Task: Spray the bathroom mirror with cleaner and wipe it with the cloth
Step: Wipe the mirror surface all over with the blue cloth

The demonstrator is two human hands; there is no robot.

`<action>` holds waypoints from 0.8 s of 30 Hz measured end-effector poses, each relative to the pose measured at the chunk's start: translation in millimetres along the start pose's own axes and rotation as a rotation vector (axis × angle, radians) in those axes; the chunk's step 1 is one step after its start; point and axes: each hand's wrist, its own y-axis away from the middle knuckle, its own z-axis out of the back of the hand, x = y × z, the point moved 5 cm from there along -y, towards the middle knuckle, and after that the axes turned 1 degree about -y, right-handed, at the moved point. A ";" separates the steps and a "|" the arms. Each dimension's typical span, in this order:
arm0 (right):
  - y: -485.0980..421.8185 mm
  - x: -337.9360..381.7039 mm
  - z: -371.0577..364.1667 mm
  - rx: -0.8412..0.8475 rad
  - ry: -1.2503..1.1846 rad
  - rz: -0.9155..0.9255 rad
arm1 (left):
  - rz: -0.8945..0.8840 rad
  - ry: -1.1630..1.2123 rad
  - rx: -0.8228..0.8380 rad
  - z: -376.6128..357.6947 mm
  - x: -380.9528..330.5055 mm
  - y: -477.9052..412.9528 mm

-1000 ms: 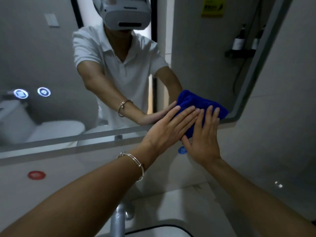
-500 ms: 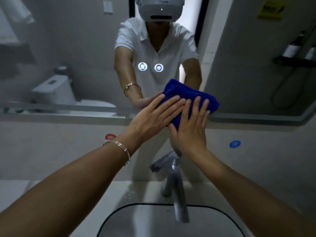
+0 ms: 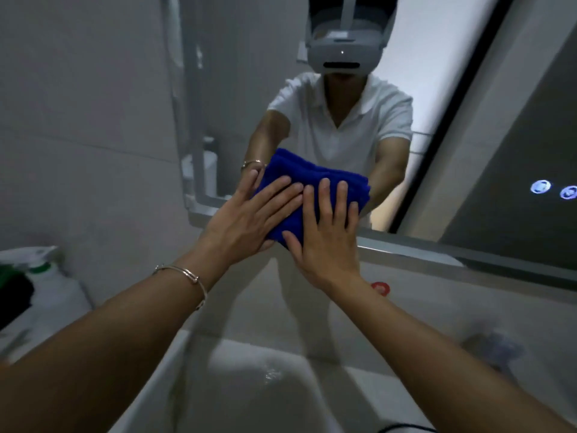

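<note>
A folded blue cloth [image 3: 307, 175] is pressed flat against the bathroom mirror [image 3: 437, 98] near its lower left corner. My left hand [image 3: 246, 220], with a thin bracelet on the wrist, lies on the cloth's left half with fingers stretched out. My right hand [image 3: 326, 235] lies beside it on the right half, fingers spread upward. The two hands touch side by side. The mirror shows a person in a white shirt with a headset, and the cloth's other face.
A white sink basin [image 3: 249, 385] lies below my arms. At the far left stands a blurred white container with green parts [image 3: 43, 273]. A red round sticker [image 3: 381, 288] is on the wall under the mirror frame [image 3: 468, 254]. Two lit round icons [image 3: 541, 186] glow at right.
Both hands have slid the cloth leftward along the mirror's lower edge, from the right corner past the middle to the left corner. The hands stay flat on it.
</note>
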 end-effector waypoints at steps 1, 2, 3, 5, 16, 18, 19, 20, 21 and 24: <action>-11.0 17.6 0.0 -0.004 0.001 0.012 | 0.006 -0.003 0.041 -5.2 15.8 11.8; -22.0 34.2 0.8 -0.012 0.008 0.032 | 0.018 -0.006 0.081 -9.7 30.6 23.3; -33.3 50.4 1.3 -0.017 0.021 0.062 | 0.038 -0.012 0.115 -14.1 44.7 34.9; -55.1 80.4 1.7 -0.013 0.050 0.119 | 0.102 -0.023 0.166 -20.9 69.7 54.8; -175.1 71.4 80.1 -0.219 0.022 0.226 | 0.302 0.379 0.081 7.4 166.2 -6.0; -200.1 45.5 108.8 -0.243 0.030 0.200 | 0.299 0.471 0.056 29.6 185.9 -44.0; -209.0 30.0 122.1 -0.251 0.050 0.185 | 0.290 0.482 0.029 42.7 193.3 -63.2; -215.4 13.9 133.9 -0.256 0.076 0.171 | 0.285 0.491 -0.012 57.0 198.3 -80.7; -219.2 -1.1 144.1 -0.260 0.104 0.160 | 0.289 0.504 -0.055 69.4 200.2 -95.4; -217.7 -26.2 158.0 -0.245 0.144 0.148 | 0.306 0.516 -0.118 84.7 188.0 -117.4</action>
